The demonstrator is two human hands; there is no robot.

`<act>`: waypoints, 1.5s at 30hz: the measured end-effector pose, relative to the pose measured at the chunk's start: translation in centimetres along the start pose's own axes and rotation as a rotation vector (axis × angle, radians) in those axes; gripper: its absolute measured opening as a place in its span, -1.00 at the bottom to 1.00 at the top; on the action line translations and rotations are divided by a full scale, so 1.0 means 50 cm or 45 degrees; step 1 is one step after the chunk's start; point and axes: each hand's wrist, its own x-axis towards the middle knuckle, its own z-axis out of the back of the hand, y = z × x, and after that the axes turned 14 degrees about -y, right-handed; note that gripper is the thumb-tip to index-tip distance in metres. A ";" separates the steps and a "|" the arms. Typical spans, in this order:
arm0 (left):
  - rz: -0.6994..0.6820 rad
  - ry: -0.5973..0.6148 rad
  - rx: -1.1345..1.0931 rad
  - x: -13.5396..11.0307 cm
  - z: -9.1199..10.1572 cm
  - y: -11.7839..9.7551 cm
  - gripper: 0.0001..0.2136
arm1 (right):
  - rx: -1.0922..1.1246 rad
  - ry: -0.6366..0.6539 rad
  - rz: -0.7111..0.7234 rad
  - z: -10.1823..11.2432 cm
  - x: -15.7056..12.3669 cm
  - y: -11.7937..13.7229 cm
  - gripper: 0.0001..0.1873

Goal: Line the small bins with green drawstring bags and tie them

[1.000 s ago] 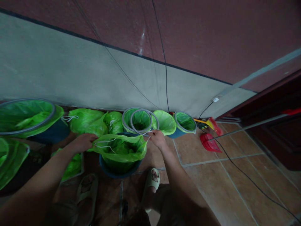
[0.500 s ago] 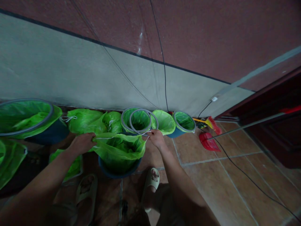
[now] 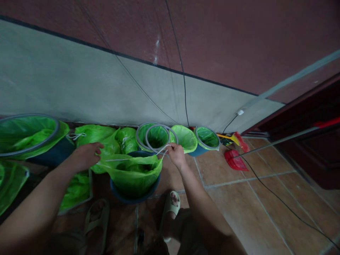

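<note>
A green trash bag (image 3: 135,179) lines a blue trash bin (image 3: 114,191) on the floor in front of me, its mouth partly gathered. My right hand (image 3: 175,154) pinches the white drawstring (image 3: 162,150) and pulls a loop of it out at the bag's right side. At the bag's left edge, my left hand (image 3: 86,156) has its fingers slightly apart, with no bag visible between them. The bag's left corner sags just below those fingertips.
Along the wall stand lined bins, a large one (image 3: 57,152) at left and a small one (image 3: 207,138) at right. Tied green bags (image 3: 127,138) lie between them. A loose grey ring (image 3: 147,140) rests over a bin. A red dustpan (image 3: 235,160) and a black cable (image 3: 276,202) are right.
My left hand has let go of the bag's edge and moved slightly left. The bag's left side has dropped. My right hand still holds the drawstring, its loop now drawn higher.
</note>
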 end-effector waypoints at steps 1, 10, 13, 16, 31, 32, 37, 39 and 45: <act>0.021 -0.025 -0.082 0.002 0.017 -0.016 -0.63 | 0.129 -0.020 -0.015 -0.002 0.000 0.011 -0.72; 0.088 -0.081 -1.110 -0.056 0.010 -0.244 -0.64 | 0.890 0.233 -0.169 -0.026 -0.064 0.141 -0.47; 0.022 -0.139 -1.291 -0.066 -0.006 -0.289 -0.67 | 1.005 0.419 -0.175 -0.034 -0.101 0.162 -0.44; -0.033 -0.221 -1.381 -0.061 -0.010 -0.312 -0.69 | 1.071 0.641 -0.254 -0.049 -0.125 0.167 -0.49; -0.162 0.272 -0.787 -0.088 -0.150 -0.238 -0.65 | 1.273 0.609 -0.429 -0.037 -0.071 0.124 -0.71; -0.083 0.215 -0.773 -0.085 -0.155 -0.237 -0.67 | 1.296 0.562 -0.455 -0.034 -0.067 0.121 -0.73; 0.261 0.157 -0.703 -0.072 -0.172 -0.238 -0.73 | 1.327 0.545 -0.441 -0.016 -0.070 0.125 -0.64; 0.104 0.244 -0.639 -0.078 -0.171 -0.247 -0.77 | 1.323 0.675 -0.392 -0.015 -0.079 0.130 -0.64; -0.373 0.595 -0.631 -0.099 -0.137 -0.276 -0.80 | 1.417 0.555 -0.375 -0.028 -0.075 0.128 -0.68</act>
